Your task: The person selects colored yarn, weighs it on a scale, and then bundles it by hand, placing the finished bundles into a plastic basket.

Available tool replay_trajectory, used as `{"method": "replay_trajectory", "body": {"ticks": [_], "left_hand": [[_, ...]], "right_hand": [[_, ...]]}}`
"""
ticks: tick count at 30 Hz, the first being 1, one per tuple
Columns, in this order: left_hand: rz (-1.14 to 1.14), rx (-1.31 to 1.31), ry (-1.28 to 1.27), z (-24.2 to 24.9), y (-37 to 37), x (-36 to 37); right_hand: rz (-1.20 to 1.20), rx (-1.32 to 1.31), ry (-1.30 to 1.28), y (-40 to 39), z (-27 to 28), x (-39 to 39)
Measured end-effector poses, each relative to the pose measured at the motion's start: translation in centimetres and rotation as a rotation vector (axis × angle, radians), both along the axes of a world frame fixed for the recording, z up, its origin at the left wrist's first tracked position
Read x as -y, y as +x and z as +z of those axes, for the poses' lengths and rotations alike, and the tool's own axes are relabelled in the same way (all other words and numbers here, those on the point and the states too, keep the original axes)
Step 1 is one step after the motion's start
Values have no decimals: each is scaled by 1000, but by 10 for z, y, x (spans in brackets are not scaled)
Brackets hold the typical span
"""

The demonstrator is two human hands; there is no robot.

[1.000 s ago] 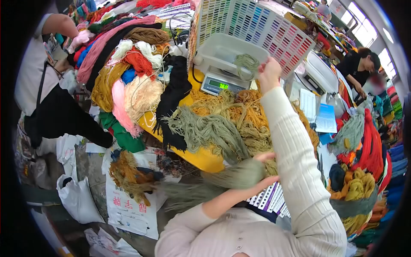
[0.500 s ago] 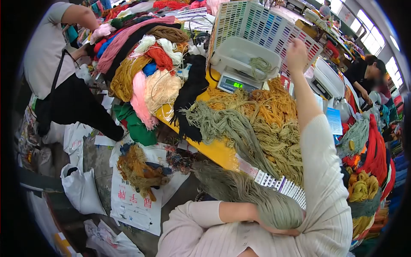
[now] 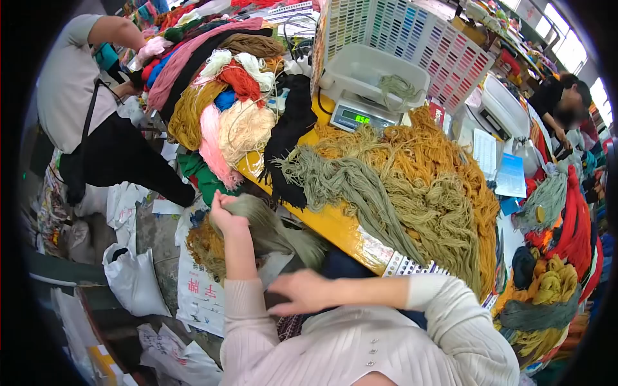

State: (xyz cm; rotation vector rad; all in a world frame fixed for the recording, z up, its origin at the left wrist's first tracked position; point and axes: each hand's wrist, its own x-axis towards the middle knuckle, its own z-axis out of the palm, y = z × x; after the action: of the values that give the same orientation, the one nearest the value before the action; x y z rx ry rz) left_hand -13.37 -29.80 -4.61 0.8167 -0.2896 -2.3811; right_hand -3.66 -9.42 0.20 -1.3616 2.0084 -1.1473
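Note:
My left hand (image 3: 230,213) is raised at the left of centre, its fingers closed round one end of a grey-green yarn hank (image 3: 273,226), whose loose strands swing out to the right. In front of my chest my right hand (image 3: 301,293) points left with its fingers apart, holding nothing. Sage-green yarn (image 3: 347,183), olive yarn (image 3: 431,215) and orange yarn (image 3: 418,145) lie heaped on the yellow table (image 3: 351,244). Behind them a digital scale (image 3: 364,119) with a lit green display carries a white tub (image 3: 341,67) with a small green skein (image 3: 398,88) in it.
Colour charts (image 3: 402,38) stand behind the tub. Black yarn (image 3: 293,132) and a multicoloured yarn pile (image 3: 241,125) lie to the left. One person (image 3: 77,96) bends at the left; another (image 3: 553,106) is at the far right. White sacks (image 3: 135,280) are on the floor.
My left hand has swung the grey-green hank from my lap at the right up to the left. My right hand has dropped from beside the scale to my chest and opened.

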Motion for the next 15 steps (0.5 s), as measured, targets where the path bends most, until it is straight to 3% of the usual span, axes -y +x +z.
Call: {"method": "replay_trajectory", "body": {"ticks": [2,5,8,12,13,14,15], "left_hand": [[39,20,31,-25,-16,12],[66,77,69,-60,-33,18],[87,136,129,-54,-39,-6],[-226,51,29,-72,-23,-11],[-320,37,-48,-70,-15,-8],[-430,-100,57,-66,-1,-2],[-539,-238,158,-61,15,3]], "right_hand": [[19,228,-26,25,-3,23],[-38,196,-126,15,-8,33],[233,307,-154,11,4,17],[431,346,-53,-23,30,-15],[245,5,29,-50,41,-26],[-20,-266,6,-79,32,-37],[-292,-168,29,-121,24,-54]]}}
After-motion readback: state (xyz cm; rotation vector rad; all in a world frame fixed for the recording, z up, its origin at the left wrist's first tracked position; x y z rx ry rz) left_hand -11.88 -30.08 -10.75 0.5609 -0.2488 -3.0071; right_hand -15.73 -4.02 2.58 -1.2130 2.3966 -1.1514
